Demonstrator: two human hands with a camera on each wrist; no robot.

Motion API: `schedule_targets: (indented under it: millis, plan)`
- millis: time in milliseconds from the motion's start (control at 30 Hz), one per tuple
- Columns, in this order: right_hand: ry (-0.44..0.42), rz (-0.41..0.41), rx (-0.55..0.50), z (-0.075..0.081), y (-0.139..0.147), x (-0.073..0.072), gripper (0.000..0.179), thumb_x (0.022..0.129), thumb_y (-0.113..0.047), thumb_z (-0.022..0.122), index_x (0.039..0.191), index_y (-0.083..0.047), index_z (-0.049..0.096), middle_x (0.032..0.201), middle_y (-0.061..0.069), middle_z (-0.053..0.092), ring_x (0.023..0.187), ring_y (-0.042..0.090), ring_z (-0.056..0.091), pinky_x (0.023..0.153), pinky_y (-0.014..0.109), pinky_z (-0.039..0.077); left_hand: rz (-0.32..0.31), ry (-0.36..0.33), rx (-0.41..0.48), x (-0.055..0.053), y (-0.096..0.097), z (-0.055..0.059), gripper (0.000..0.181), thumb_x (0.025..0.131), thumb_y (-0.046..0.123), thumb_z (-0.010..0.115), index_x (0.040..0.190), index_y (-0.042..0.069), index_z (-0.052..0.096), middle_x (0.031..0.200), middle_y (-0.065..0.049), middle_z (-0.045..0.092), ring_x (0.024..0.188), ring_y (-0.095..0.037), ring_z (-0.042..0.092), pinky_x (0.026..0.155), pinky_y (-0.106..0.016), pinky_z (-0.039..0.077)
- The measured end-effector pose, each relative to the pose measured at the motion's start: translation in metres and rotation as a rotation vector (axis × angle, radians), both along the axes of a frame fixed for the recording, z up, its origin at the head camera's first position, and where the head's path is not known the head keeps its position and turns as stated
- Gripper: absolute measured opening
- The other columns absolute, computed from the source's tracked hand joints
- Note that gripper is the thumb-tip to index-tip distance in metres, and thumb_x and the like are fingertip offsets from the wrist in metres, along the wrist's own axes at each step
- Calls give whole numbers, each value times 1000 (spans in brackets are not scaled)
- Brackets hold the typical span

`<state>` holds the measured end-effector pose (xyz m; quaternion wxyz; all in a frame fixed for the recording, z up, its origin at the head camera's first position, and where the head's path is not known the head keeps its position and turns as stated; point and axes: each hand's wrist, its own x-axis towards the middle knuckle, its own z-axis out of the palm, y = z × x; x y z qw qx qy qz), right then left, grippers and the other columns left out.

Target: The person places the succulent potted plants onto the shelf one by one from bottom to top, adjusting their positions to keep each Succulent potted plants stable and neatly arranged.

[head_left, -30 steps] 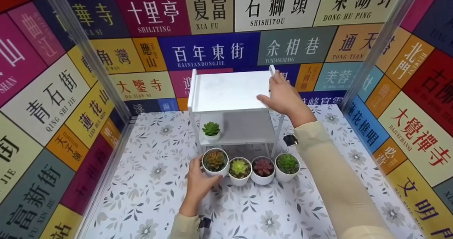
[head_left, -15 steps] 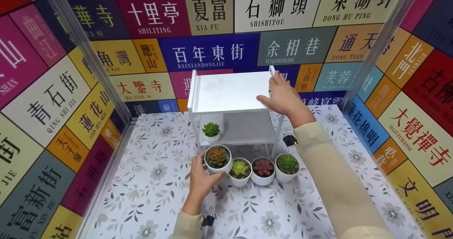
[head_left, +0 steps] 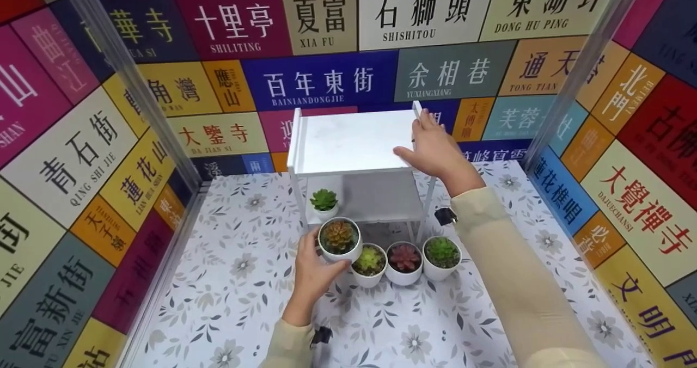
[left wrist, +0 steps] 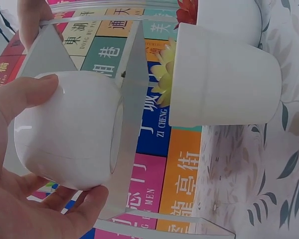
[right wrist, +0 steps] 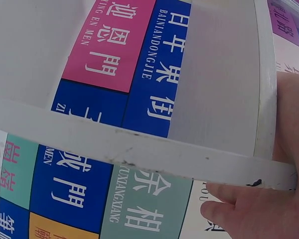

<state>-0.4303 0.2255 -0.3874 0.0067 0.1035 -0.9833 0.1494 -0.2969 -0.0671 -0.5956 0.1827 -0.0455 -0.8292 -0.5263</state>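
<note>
My left hand [head_left: 316, 273] holds a small white pot with an orange-brown succulent [head_left: 338, 236], thumb on one side and fingers on the other. In the left wrist view the pot [left wrist: 72, 127] hangs in the air, slightly tilted, its plant hidden. Just in front of the white two-tier shelf [head_left: 348, 139], it overlaps the yellow-green succulent's pot [head_left: 369, 273] in the head view. My right hand [head_left: 433, 147] grips the shelf's top right side, with its thumb on the upper board. A green succulent [head_left: 324, 200] stands at the left of the lower tier [head_left: 381, 196].
On the flower-patterned cloth [head_left: 234, 297], a red succulent [head_left: 404, 258] and another green succulent [head_left: 442, 252] stand in white pots, in a row with the yellow-green one. Sign-printed walls [head_left: 321, 79] enclose the back and both sides.
My left hand has lifted the orange-brown succulent from the row's left end, moving it up, slightly right and closer to the shelf. My right hand has stayed on the shelf.
</note>
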Motion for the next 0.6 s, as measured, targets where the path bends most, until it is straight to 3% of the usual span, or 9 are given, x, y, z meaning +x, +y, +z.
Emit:
schedule_targets:
  millis: [200, 433, 600]
  plan:
    - [5, -2, -2, 0, 0, 0, 99, 104, -63, 49, 168, 4, 14, 178, 23, -5, 167, 40, -2, 134, 57, 6, -11, 6, 25, -3, 4, 4, 94, 63, 19, 97, 147, 6, 56, 133, -15, 60, 119, -30, 63, 102, -47, 57]
    - [6, 9, -11, 0, 1, 1, 98, 104, -62, 49, 168, 4, 15, 178, 23, -5, 166, 41, -1, 134, 59, 6, 5, -1, -13, -5, 11, 10, 95, 62, 25, 98, 147, 9, 56, 137, -14, 59, 127, -31, 59, 112, -52, 49]
    - [11, 16, -13, 0, 1, 1, 97, 104, -62, 49, 168, 4, 15, 178, 25, -4, 166, 42, -1, 134, 60, 6, -3, 14, -16, -5, 15, 15, 96, 62, 24, 97, 148, 8, 56, 135, -14, 61, 125, -31, 59, 111, -52, 49]
